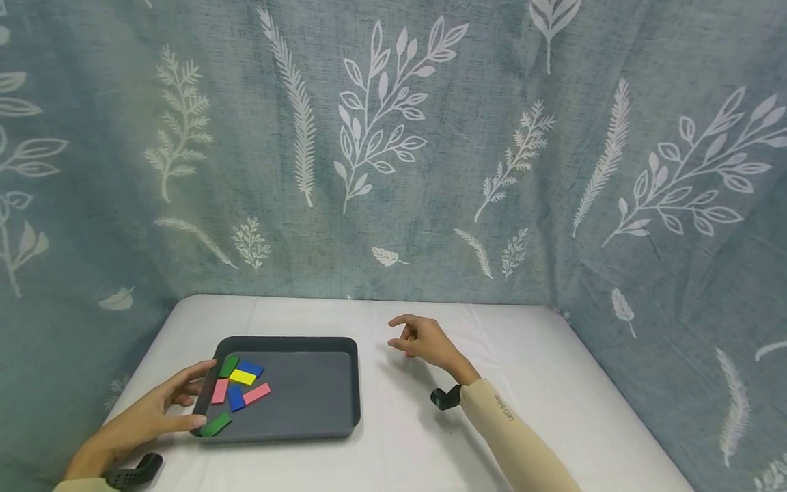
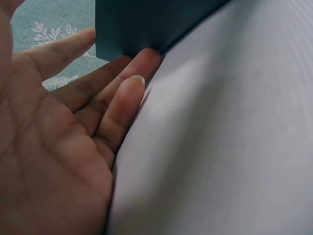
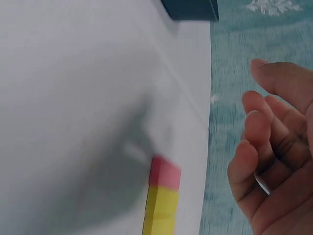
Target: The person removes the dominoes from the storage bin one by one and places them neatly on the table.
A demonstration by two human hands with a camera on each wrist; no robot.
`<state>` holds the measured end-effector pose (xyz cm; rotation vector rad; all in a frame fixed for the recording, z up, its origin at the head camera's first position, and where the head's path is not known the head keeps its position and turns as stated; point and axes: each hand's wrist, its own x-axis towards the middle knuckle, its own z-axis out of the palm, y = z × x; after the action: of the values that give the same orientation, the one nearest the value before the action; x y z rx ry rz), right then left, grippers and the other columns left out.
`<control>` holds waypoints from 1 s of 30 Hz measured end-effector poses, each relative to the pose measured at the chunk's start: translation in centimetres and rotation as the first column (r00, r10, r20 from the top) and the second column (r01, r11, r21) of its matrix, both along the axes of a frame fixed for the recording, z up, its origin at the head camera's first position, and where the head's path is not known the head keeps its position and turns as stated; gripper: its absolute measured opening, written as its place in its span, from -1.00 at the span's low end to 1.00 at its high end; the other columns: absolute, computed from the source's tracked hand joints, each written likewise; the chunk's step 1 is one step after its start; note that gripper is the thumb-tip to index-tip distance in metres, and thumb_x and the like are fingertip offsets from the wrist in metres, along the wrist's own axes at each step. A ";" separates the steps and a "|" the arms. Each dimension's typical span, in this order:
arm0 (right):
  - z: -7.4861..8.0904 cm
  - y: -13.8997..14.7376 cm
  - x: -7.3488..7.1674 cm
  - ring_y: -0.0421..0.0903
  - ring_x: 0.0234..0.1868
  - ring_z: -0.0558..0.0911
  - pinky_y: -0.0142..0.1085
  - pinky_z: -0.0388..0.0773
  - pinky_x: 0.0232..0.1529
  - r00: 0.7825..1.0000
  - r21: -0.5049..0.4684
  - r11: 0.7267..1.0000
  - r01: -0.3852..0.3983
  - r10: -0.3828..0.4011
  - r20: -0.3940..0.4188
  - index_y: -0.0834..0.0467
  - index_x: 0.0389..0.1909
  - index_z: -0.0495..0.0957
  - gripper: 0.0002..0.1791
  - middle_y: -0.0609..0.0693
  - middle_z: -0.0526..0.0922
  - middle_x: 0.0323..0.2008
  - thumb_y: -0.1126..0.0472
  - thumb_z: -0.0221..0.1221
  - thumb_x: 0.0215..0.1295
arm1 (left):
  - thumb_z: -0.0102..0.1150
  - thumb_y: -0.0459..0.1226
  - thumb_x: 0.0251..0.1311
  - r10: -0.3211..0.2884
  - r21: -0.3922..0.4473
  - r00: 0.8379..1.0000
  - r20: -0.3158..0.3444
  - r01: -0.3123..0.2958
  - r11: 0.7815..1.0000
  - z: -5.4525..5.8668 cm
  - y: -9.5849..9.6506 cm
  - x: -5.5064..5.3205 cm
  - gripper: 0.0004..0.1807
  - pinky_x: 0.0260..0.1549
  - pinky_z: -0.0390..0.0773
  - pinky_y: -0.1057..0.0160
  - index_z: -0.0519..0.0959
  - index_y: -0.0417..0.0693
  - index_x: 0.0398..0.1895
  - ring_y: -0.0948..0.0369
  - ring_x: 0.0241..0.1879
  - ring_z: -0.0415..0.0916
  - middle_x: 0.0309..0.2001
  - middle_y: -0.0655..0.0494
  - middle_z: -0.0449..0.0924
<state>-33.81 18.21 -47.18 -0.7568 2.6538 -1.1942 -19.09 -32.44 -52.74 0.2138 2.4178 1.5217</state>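
Observation:
My left hand (image 1: 161, 403) rests at the left side of a dark grey tray (image 1: 313, 396), thumb and index fingertip at its rim. In the left wrist view, the other fingers (image 2: 122, 100) lie against the outside of the tray wall (image 2: 142, 29). Right of the tray, my right hand (image 1: 430, 342) hovers over the table with fingers loosely bent and nothing between them. Below it, a pink block (image 3: 165, 172) lines up end to end with yellow (image 3: 161, 208) in the right wrist view. The hand mostly hides them in the head view.
Inside the tray's left part lie several flat blocks, among them a yellow block (image 1: 242, 377), a pink block (image 1: 257, 393) and a green block (image 1: 216, 425). A white cloth (image 1: 522, 342) covers the table. Behind it hangs a blue-green leaf-patterned curtain (image 1: 430, 191).

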 end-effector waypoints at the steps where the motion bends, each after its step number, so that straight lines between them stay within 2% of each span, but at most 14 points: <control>1: 0.0 -0.4 0.0 0.15 -0.48 0.66 -0.23 0.59 -0.44 1.000 0.006 1.000 -0.006 0.006 -0.011 0.01 0.20 0.59 -0.57 0.13 0.71 -0.37 0.08 0.39 0.35 | 0.40 -0.13 0.28 0.003 0.000 1.000 0.003 -0.003 1.000 0.0 0.0 0.0 0.03 0.02 0.44 -0.07 -0.05 -0.02 0.65 -0.08 0.21 0.32 0.43 -0.28 0.22; 6: 0.1 -2.5 0.1 -0.12 -0.57 0.57 -0.27 0.54 -0.48 0.997 0.033 0.999 -0.035 0.037 -0.070 -0.03 0.17 0.62 -0.59 -0.12 0.67 -0.45 0.07 0.39 0.34 | 0.40 -0.13 0.28 0.008 0.016 1.000 0.020 -0.009 1.000 -0.2 0.0 0.0 0.03 0.04 0.43 -0.10 -0.05 -0.01 0.66 -0.10 0.22 0.31 0.43 -0.27 0.23; 13: 0.4 -5.1 0.5 0.07 -0.52 0.63 -0.29 0.54 -0.47 0.992 0.024 0.995 -0.094 0.096 -0.077 -0.03 0.18 0.61 -0.60 -0.14 0.67 -0.44 0.08 0.38 0.35 | 0.42 -0.12 0.26 0.026 0.014 0.999 0.042 -0.027 1.000 -0.2 0.1 0.1 0.06 0.05 0.43 -0.14 -0.06 -0.01 0.66 -0.14 0.25 0.28 0.42 -0.28 0.23; 20: 0.8 -7.5 1.0 -0.16 -0.55 0.58 -0.32 0.53 -0.45 0.985 0.027 0.989 -0.142 0.144 -0.095 -0.01 0.18 0.62 -0.57 -0.18 0.68 -0.46 0.06 0.41 0.32 | 0.42 -0.13 0.26 0.024 0.014 0.999 0.035 -0.024 1.000 -0.1 0.2 0.2 0.06 0.06 0.41 -0.16 -0.06 -0.01 0.66 -0.15 0.25 0.27 0.43 -0.29 0.21; 30: 1.0 -10.6 1.8 -0.27 -0.53 0.53 -0.40 0.49 -0.42 0.969 0.032 0.978 -0.207 0.209 -0.132 0.14 0.15 0.63 -0.56 -0.21 0.64 -0.48 0.08 0.41 0.32 | 0.40 -0.12 0.28 0.019 0.017 0.999 0.032 -0.020 1.000 -0.1 0.2 0.3 0.04 0.05 0.42 -0.14 -0.06 -0.01 0.65 -0.14 0.24 0.28 0.42 -0.28 0.23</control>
<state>-32.02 7.64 -46.13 -1.1190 2.6035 -1.0992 -18.84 -32.23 -52.86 0.1685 2.3898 1.5432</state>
